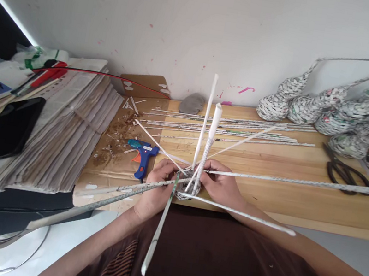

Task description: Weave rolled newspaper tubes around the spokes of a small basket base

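A small round woven paper piece (183, 193) is at the table's front edge, with several rolled-paper sticks fanning out from it. My left hand (159, 190) is closed round its left side, beneath two long sticks that run to the lower left. On the right side, my right hand (219, 181) pinches the piece near the base of a long stick (279, 178) reaching right. A thick white stick (212, 133) stands upright from the piece, wound with thin strips lower down. Parts of the fingertips are hidden by the sticks.
A blue glue gun (144, 158) lies left on cardboard (110, 163), beside stacked newspaper (77, 126) and a black phone (6, 131). Loose paper sticks (241, 134), a grey stone (191, 103), black scissors (346, 175) and several woven gourd shapes (304, 109) are behind and right.
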